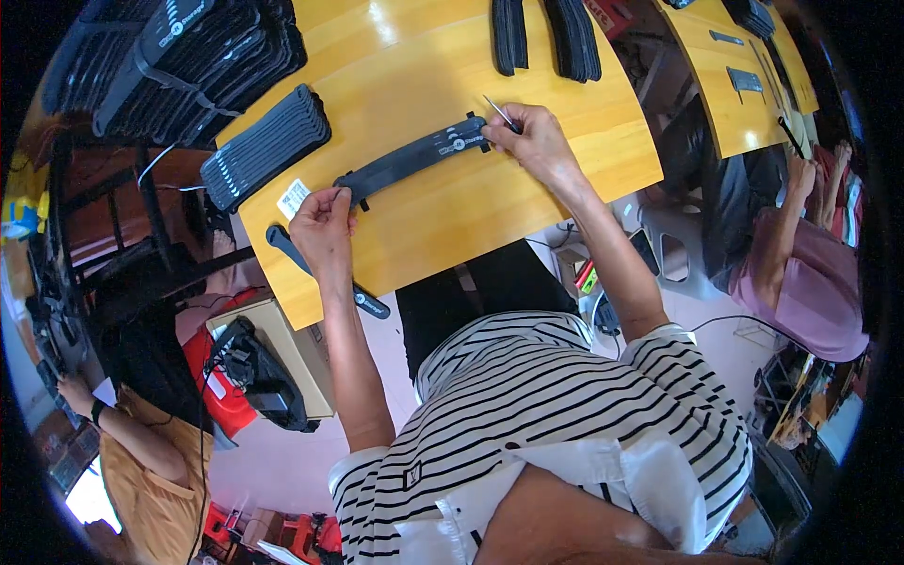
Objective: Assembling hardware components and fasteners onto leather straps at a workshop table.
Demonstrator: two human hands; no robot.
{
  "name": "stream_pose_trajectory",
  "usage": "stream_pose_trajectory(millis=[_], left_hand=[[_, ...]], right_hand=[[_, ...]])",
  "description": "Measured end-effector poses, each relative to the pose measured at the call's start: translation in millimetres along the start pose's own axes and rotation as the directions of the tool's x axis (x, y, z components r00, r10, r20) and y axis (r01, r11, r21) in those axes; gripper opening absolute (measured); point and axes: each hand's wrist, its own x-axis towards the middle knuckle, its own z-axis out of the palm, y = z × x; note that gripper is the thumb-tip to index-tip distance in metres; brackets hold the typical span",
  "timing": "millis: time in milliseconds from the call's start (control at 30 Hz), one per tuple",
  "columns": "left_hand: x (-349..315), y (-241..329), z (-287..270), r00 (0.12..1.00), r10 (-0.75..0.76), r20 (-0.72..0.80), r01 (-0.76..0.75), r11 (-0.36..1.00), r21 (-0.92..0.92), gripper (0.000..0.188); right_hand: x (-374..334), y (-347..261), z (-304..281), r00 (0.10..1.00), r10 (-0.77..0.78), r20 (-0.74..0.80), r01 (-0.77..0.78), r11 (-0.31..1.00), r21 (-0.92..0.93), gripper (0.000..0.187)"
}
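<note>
A long black strap [410, 158] with pale print near its right end lies slightly curved across the yellow table [452, 240]. Small dark tabs stick out at both of its ends. My left hand [325, 231] pinches the strap's left end between thumb and fingers. At the other end, my right hand [537, 146] has closed fingers on a thin, pointed metal tool [500, 113] with a dark handle, its tip facing up and left. The right thumb touches the strap's end. A white printed label [294, 196] lies beside my left hand. Under my left forearm, another dark strap [369, 303] is partly hidden.
A stack of black straps [268, 146] lies at the table's left edge, with a large tied bundle [188, 75] behind it. Two more strap stacks [509, 38] [572, 38] lie at the far edge. Co-workers sit left and right; a carton [292, 348] stands lower left.
</note>
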Motion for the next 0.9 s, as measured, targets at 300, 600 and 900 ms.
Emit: stream_pose_trajectory(millis=[300, 600, 900], left_hand=[[1, -6, 0, 0.999, 0.015, -0.029, -0.014, 1.000, 0.024, 0.010], [3, -9, 1, 0.999, 0.000, -0.051, 0.003, 0.998, 0.055, 0.009], [4, -7, 3, 0.998, -0.021, -0.060, 0.021, 1.000, 0.005, 0.011]], right_hand=[[3, 1, 2, 0.999, -0.027, -0.023, 0.024, 0.991, -0.133, 0.013], [3, 2, 3, 1.000, -0.017, -0.017, 0.015, 0.993, -0.116, 0.012], [5, 3, 4, 1.000, -0.019, -0.024, 0.015, 0.989, -0.147, 0.013]])
